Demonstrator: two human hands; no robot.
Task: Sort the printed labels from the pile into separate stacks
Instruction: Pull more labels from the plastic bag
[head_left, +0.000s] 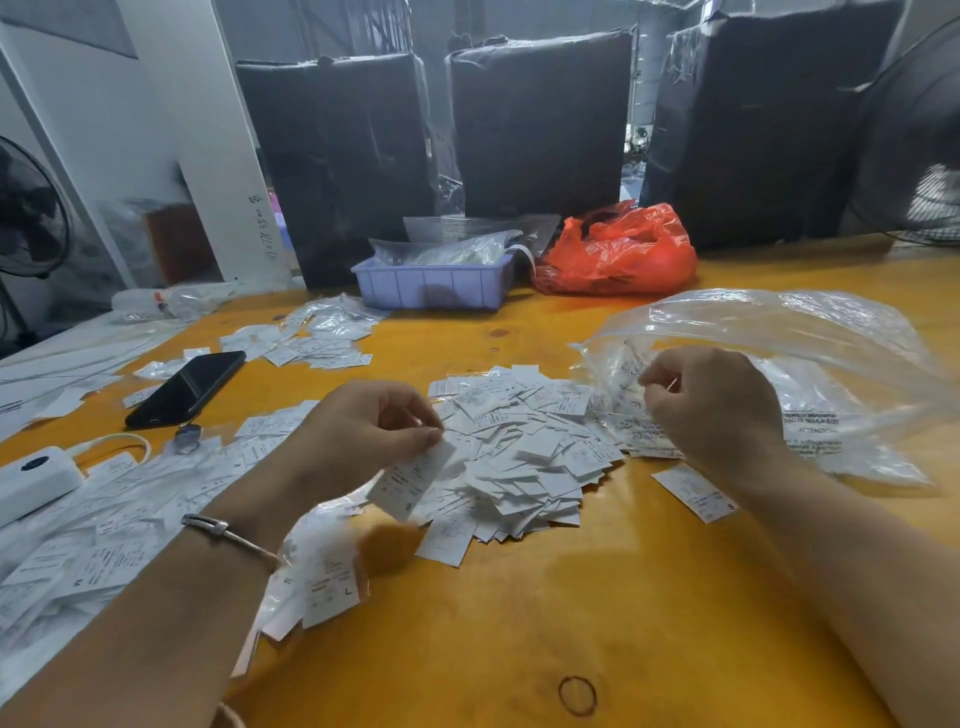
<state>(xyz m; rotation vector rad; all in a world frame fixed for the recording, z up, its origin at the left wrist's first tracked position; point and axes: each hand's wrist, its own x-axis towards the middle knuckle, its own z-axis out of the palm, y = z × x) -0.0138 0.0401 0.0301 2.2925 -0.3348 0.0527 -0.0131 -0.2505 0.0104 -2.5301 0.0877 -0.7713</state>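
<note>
White labels mid-sort, most of the pile still waiting

White paper is pinched in the left hand (363, 426): one label (410, 480) hangs from thumb and fingertips over the near edge of the central pile (519, 441). The right hand (711, 405) is curled at the mouth of a clear plastic bag (779, 364); whether its fingers grip a label or the bag film, I cannot tell. One single label (693, 491) lies apart by the right wrist. Sorted heaps number at least three: one under the left forearm (322, 582), a broad spread at far left (104, 519), one farther back (317, 338). By my judgement the sort is partway, with far too many loose labels to count. Beyond sit one phone (187, 387), one lilac tray (434, 283), one red bag (618, 254) on the orange table (571, 623)
</note>
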